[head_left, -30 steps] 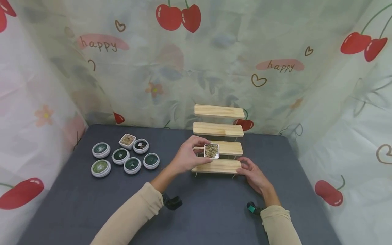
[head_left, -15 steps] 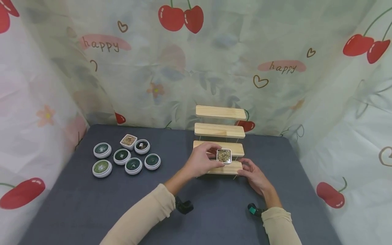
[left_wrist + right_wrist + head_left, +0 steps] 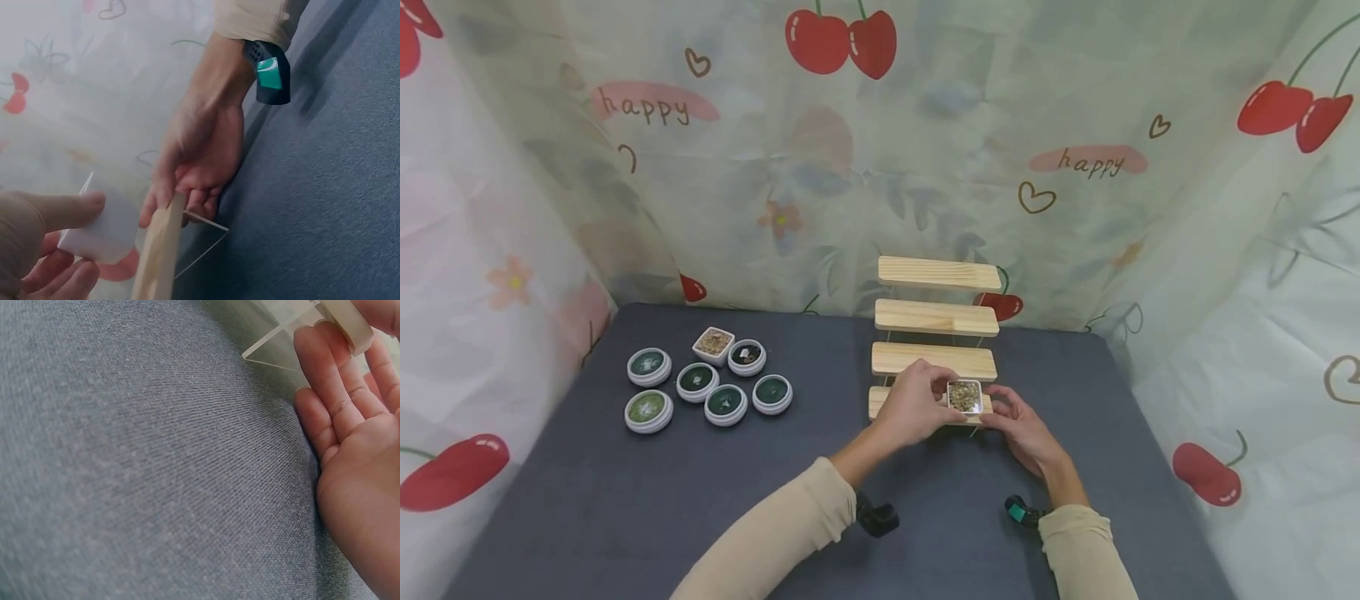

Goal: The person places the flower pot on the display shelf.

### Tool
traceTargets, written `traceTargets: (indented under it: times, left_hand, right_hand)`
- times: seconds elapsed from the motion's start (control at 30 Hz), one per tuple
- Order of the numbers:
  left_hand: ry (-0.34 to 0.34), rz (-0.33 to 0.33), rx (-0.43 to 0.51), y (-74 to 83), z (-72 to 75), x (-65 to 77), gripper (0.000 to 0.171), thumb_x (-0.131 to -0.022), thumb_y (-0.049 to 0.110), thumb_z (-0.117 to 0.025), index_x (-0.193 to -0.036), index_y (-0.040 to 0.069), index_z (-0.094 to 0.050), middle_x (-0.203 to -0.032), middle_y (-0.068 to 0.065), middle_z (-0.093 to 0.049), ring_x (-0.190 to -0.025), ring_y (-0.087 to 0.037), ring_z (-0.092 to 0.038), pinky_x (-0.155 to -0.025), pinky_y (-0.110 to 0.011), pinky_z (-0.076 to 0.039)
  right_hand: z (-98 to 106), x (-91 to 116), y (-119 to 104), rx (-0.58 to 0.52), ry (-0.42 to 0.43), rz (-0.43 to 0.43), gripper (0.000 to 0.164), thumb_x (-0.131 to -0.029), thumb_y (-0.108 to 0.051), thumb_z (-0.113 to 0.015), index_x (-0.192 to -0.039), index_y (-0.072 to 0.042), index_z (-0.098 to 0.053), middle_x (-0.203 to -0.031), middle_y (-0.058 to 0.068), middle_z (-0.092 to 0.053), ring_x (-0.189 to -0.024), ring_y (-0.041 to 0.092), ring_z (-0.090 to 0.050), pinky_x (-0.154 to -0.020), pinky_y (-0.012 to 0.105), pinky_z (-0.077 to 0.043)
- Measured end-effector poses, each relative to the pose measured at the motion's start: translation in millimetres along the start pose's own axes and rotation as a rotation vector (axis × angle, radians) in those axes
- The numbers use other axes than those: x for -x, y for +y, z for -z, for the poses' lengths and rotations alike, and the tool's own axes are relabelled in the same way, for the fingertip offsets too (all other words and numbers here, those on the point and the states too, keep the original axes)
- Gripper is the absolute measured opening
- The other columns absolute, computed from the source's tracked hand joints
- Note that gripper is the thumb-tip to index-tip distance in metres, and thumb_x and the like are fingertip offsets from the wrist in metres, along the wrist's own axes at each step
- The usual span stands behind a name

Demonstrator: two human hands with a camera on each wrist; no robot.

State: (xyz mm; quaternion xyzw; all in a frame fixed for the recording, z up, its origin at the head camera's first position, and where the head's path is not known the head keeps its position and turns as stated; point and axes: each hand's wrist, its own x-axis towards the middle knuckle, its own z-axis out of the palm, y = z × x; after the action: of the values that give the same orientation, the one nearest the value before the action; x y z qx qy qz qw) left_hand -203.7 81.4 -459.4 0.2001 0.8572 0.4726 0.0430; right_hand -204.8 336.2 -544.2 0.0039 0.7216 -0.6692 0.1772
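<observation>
A small square white pot point(image 3: 965, 397) with brownish, gravel-like contents is pinched between the thumb and fingers of my left hand point(image 3: 914, 403). I have it close over the right end of the lowest board point(image 3: 880, 404) of a tiered wooden rack. From the left wrist view, the pot point(image 3: 112, 228) shows its plain white side, beside the board's edge point(image 3: 159, 256). My right hand point(image 3: 1024, 429) grips that board's right end, thumb on top and fingers beneath. The right wrist view shows its fingers curled under the board end point(image 3: 350, 325).
Three more boards step up behind, the topmost board point(image 3: 938, 272) near the cherry-print curtain point(image 3: 850, 192). Left on the dark cloth stand several round white pots with green tops, such as one green pot point(image 3: 649, 411), and another square pot point(image 3: 713, 342). Clear rack legs point(image 3: 275, 344) stand beneath.
My left hand has carried the square pot rightward and down, from over the rack's middle to the right end of the lowest board. My right hand stays at the board's end.
</observation>
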Motion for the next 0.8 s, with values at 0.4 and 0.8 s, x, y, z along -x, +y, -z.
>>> traceTargets:
  times: [0.4, 0.8]
  left_hand:
    - [0.024, 0.079, 0.053, -7.8, -23.2, 0.9, 0.057, -0.081, 0.023, -0.089, -0.132, 0.01, -0.069, -0.106, -0.006, -0.058, -0.098, -0.016, -0.068, -0.079, -0.018, -0.057]
    - [0.102, 0.08, 0.006, -12.4, -27.6, -0.2, 0.05, -0.083, 0.032, -0.086, -0.127, 0.014, -0.069, -0.114, -0.004, -0.073, -0.097, -0.016, -0.072, -0.073, -0.024, -0.057]
  right_hand:
    - [3, -1, 6, 0.001, -0.003, 0.022, 0.051, -0.098, -0.016, -0.068, -0.14, -0.015, -0.04, -0.11, -0.011, -0.072, -0.101, 0.007, -0.067, -0.099, 0.021, -0.043]
    - [2, -1, 3, 0.011, 0.009, -0.01, 0.055, -0.098, -0.021, -0.07, -0.143, -0.017, -0.038, -0.11, -0.012, -0.072, -0.104, 0.008, -0.066, -0.105, 0.026, -0.035]
